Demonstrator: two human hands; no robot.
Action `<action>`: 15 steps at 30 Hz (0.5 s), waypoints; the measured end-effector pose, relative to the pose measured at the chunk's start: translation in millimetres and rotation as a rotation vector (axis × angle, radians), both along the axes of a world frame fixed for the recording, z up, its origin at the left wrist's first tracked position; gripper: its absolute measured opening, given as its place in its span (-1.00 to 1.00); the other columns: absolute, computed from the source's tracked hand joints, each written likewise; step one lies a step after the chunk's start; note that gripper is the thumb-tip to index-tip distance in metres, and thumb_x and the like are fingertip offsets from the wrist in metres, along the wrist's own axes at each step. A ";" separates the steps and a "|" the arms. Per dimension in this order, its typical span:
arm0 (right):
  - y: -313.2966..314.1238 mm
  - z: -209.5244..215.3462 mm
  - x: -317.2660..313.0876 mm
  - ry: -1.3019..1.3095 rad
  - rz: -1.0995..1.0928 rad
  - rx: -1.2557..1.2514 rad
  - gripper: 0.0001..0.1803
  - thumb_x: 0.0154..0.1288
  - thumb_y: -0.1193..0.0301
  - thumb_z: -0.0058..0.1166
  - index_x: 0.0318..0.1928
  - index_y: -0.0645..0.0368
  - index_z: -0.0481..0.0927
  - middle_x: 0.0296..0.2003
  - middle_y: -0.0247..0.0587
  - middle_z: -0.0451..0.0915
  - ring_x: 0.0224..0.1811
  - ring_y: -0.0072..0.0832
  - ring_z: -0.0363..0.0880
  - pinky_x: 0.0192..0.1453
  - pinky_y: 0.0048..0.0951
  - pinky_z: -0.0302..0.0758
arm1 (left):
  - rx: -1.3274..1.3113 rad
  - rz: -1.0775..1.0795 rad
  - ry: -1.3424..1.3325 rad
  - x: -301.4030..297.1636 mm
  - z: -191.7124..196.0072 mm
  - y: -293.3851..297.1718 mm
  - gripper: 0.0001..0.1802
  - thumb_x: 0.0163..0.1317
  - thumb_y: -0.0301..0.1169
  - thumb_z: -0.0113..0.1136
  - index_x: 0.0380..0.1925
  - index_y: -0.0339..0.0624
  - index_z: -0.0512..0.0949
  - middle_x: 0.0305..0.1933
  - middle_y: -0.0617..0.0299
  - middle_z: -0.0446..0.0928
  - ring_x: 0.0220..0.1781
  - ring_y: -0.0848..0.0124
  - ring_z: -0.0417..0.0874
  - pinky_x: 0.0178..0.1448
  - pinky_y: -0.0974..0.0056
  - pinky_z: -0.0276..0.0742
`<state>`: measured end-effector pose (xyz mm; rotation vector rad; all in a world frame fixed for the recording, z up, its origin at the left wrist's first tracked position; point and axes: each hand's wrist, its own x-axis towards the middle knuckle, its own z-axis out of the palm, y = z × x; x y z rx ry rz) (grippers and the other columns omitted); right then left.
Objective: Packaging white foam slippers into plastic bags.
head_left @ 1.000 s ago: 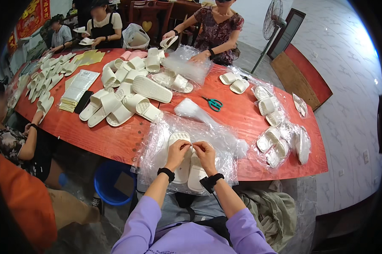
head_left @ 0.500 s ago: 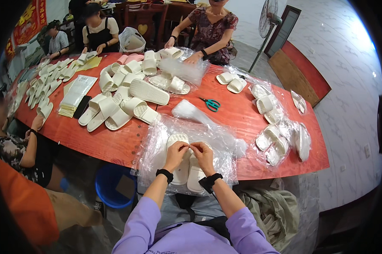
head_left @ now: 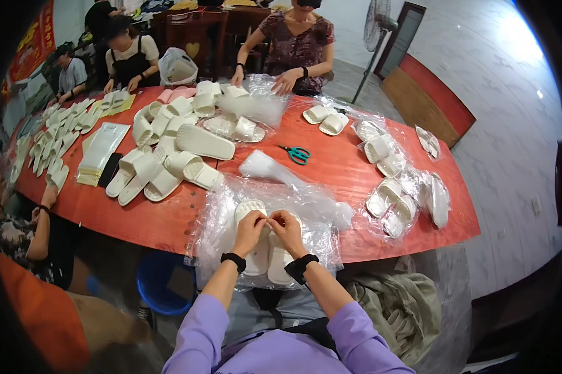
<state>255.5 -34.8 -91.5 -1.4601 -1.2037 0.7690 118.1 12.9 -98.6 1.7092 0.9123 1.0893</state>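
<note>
Left fingers (head_left: 256, 216) and right fingers (head_left: 279, 217) meet over white slippers (head_left: 256, 260) — clear plastic (head_left: 324, 240) around them.

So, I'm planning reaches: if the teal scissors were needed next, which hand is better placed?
Probably the right hand: it is nearer the teal scissors, which lie almost straight ahead of it. The left hand sits farther from them. Both are close together above the white slippers.

The near white slippers (head_left: 256, 262) look like matt, rubbery plastic. The near clear bags (head_left: 217, 209) are thin, shiny plastic (all crinkly, too). The red table (head_left: 159, 224) looks like smooth wood. The near right cloth (head_left: 396, 311) looks dull and wrinkly.
</note>
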 end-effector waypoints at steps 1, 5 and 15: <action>-1.7 3.5 0.5 -0.019 0.009 -0.003 -0.84 0.26 0.47 0.18 -0.18 0.26 0.58 -0.35 -0.35 0.60 -0.31 -0.62 0.55 -0.22 -0.58 0.50 | 0.006 0.012 -0.008 -0.5 -3.4 1.2 -0.92 0.22 -0.51 0.15 -0.36 -0.33 0.53 -0.37 0.06 0.53 -0.36 0.24 0.57 -0.23 0.25 0.47; -12.8 16.9 13.5 -0.026 0.126 0.061 -0.71 0.28 0.42 0.17 0.00 0.21 0.58 0.01 -0.20 0.50 0.09 -0.42 0.52 0.07 -0.40 0.56 | -0.034 0.003 -0.046 -3.5 -11.9 3.3 -0.90 0.23 -0.50 0.16 -0.33 -0.33 0.57 -0.35 0.13 0.58 -0.33 0.39 0.60 -0.21 0.33 0.50; -113.9 -23.7 108.9 -0.906 0.141 -0.024 -0.39 0.23 0.28 0.19 0.26 0.13 0.34 0.31 0.15 0.22 0.35 0.05 0.21 0.37 -0.04 0.23 | -0.101 -0.005 -0.063 -8.0 -17.0 18.1 -0.93 0.25 -0.54 0.13 -0.32 -0.34 0.55 -0.37 0.23 0.55 -0.31 0.51 0.54 -0.20 0.40 0.47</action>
